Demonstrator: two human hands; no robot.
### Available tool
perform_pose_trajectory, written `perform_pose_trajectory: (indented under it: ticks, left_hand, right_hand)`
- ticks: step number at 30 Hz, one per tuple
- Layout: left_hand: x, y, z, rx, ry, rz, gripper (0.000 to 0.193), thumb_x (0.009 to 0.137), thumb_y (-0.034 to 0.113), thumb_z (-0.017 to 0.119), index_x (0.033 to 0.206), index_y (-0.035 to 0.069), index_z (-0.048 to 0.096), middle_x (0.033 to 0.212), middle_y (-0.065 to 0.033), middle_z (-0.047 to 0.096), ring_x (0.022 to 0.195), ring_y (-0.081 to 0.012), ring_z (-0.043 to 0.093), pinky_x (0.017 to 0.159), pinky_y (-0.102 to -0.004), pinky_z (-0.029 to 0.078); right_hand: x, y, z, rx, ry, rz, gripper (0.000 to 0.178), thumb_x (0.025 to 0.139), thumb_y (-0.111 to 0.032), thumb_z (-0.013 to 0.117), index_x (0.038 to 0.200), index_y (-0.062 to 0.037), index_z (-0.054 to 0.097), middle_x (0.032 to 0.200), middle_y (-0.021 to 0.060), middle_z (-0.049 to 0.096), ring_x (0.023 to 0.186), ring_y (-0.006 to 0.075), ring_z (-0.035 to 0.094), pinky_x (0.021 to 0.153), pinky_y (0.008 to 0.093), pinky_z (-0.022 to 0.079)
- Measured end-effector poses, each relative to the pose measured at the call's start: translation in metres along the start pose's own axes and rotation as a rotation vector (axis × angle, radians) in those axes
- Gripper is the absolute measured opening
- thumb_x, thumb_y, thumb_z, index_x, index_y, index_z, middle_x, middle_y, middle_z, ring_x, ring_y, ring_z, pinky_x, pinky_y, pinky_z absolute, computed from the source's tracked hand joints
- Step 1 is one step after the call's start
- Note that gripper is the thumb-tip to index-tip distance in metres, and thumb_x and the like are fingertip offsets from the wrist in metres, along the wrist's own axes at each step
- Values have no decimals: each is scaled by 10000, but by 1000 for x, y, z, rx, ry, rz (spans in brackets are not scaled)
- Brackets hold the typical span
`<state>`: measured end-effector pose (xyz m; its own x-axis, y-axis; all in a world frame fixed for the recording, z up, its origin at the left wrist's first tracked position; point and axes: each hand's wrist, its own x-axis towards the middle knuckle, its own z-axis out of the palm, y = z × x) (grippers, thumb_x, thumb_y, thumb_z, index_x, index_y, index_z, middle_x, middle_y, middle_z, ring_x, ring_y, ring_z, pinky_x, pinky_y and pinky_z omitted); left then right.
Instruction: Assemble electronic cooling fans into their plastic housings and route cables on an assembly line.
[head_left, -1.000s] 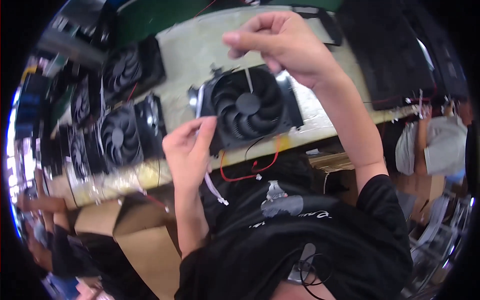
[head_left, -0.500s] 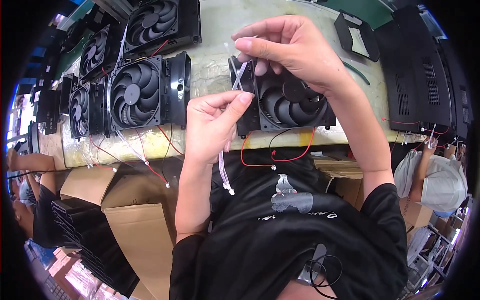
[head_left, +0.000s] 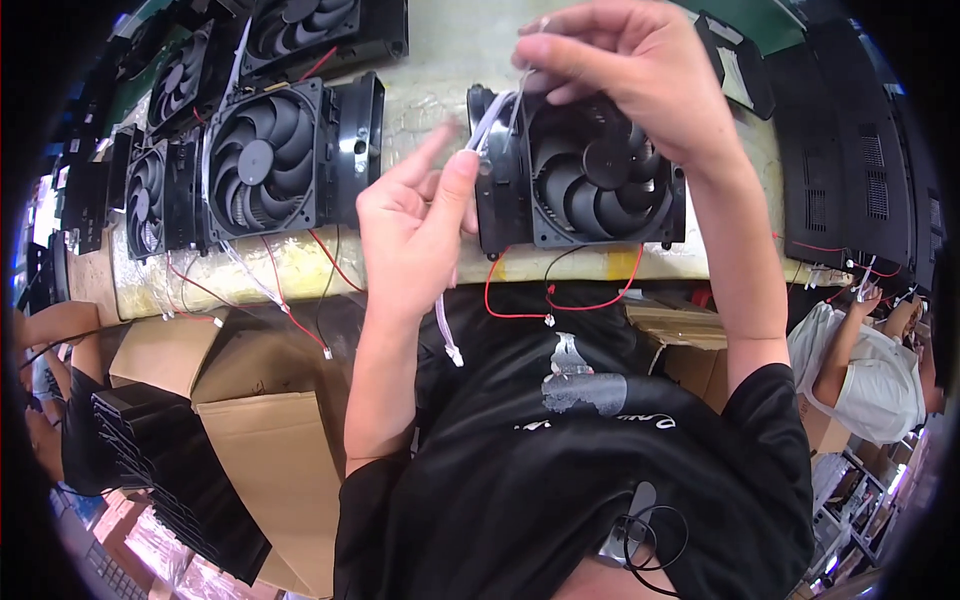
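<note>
In front of me a black fan (head_left: 603, 165) sits in a black housing on the table. A white flat cable (head_left: 489, 122) rises at the housing's left side and passes down behind my left hand (head_left: 415, 222), with its white connector (head_left: 455, 355) hanging below. My left hand's curled fingers hold this cable; the thumb lies near it, and the index finger is lifted and blurred. Above the fan, my right hand (head_left: 635, 75) pinches a thin whitish cable tie (head_left: 522, 85) between thumb and fingers. The tie runs close beside the cable; whether it circles it, I cannot tell.
More black fan units (head_left: 262, 160) stand at the left, their red wires (head_left: 300, 325) hanging over the edge. Black panels (head_left: 865, 150) and a black tray (head_left: 735, 65) are at the right. Cardboard boxes (head_left: 265, 450) stand below. Other people's arms (head_left: 840, 345) show at both sides.
My left index finger and thumb have spread apart from their pinch near the strips. My right hand has moved up and right with the cable tie. The whole view has shifted slightly.
</note>
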<state>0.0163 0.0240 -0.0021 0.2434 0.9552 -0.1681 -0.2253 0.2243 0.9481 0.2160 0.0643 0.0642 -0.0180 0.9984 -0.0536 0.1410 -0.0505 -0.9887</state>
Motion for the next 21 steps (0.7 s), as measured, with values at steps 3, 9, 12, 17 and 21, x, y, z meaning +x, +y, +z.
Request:
perform_pose_trajectory:
  ticks: [3,9,12,17,21]
  left_hand:
    - [-2,-3,-5,48,-62,-33,308,973,186,607,1193,-25,652,611,-2,558,382,-13,395,331,-191,279]
    - [-2,-3,-2,66,-32,-33,289,980,167,591,1197,-13,654,606,11,550,392,-6,389,334,-184,263]
    - [-2,-4,-3,62,-44,-30,286,980,161,590,1196,-15,653,607,12,550,394,-5,386,336,-184,262]
    - [-3,-3,-4,80,-69,-46,304,985,168,581,1220,-16,637,605,-8,569,394,-5,404,343,-173,280]
    - [-11,12,-6,150,-126,-108,325,997,153,549,1266,-22,600,611,-28,592,415,-23,462,366,-186,345]
  right_hand:
    - [-3,1,-2,-31,-4,51,148,869,-86,724,930,48,714,735,39,692,574,46,604,497,173,437]
    - [-1,0,5,-132,-144,72,151,874,-84,713,947,48,716,754,45,706,598,36,611,512,174,448]
    - [-1,3,5,-124,-159,97,149,873,-81,712,948,47,717,758,45,708,598,32,608,521,174,454]
    - [-6,-2,12,-132,-140,72,146,880,-76,701,943,55,714,755,50,707,599,39,609,527,177,462]
    - [-13,2,14,-185,-160,35,148,887,-76,693,930,65,715,771,53,709,591,36,597,526,185,462]
